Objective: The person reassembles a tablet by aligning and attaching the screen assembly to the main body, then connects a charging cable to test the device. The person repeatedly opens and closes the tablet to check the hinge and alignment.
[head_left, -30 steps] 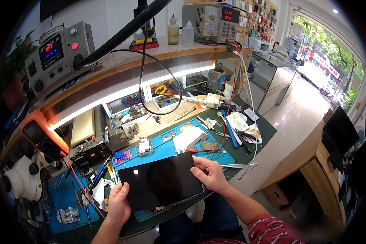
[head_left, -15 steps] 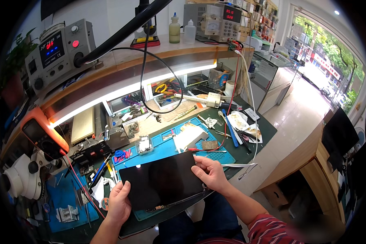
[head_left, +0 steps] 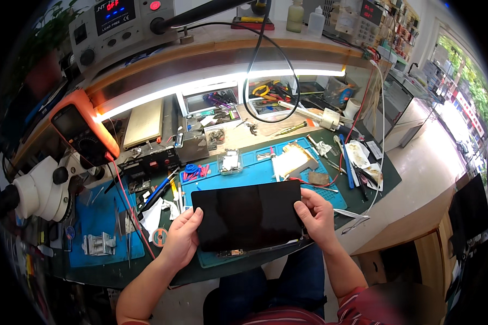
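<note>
Both hands are closed on one thing: the left grip (head_left: 183, 234) pinches the left short side of a black panel (head_left: 249, 216), and the right grip (head_left: 315, 216) pinches its right short side. Each thumb lies on the glossy upper face, while the other fingers curl behind, mostly hidden. Flat and rectangular, the panel is held tilted over the near edge of the table (head_left: 119, 274), its far edge higher in view.

Below the panel, toward the person, are legs in dark blue trousers (head_left: 303, 276). Left of the panel lies a round spool (head_left: 160, 237), and farther left a metal holder (head_left: 98, 245) sits on a smaller blue mat (head_left: 92, 208). Directly beyond the panel spreads a larger blue mat (head_left: 249, 174); on it stands a clear box (head_left: 231, 161) of small white pieces. Beyond the panel's right part are a brown block (head_left: 318, 178) and a stained white piece (head_left: 293, 161). Far left of the panel stand a white microscope (head_left: 38, 192) and, behind it, an orange multimeter (head_left: 84, 132). Farthest beyond the panel, a bright strip light (head_left: 217, 85) runs under a shelf (head_left: 211, 50) carrying a grey control unit (head_left: 127, 30).
</note>
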Tool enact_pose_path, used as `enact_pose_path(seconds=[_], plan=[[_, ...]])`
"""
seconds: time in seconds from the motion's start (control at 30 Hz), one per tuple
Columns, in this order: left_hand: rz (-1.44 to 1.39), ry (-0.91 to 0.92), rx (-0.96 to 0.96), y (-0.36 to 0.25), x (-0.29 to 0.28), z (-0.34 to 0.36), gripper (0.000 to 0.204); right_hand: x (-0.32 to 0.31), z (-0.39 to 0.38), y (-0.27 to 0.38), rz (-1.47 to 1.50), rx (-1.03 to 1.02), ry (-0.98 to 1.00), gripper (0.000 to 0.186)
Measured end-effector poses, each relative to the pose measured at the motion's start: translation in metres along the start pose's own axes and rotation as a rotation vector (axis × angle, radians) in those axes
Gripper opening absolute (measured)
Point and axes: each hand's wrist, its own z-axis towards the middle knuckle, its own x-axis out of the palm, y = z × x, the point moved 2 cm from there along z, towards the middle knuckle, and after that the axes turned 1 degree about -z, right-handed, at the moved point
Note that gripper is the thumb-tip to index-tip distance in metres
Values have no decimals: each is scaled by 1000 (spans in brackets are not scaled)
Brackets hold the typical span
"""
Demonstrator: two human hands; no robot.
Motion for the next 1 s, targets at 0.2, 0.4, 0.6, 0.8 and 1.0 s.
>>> enact_pose_path(seconds=[0.2,0.4,0.6,0.8,1.0], plan=[[64,-39,-20,5,-8,2,19,5,1,18,21,34,-3,30],[69,59,3,1,-1,0,22,2,1,20,0,49,15,31],[89,83,15,2,-3,-1,28,3,1,18,1,44,9,32],[81,110,1,1,-4,-1,28,2,1,17,-8,41,-3,32],[89,107,5,0,-2,-2,29,4,1,18,-2,37,-30,30]])
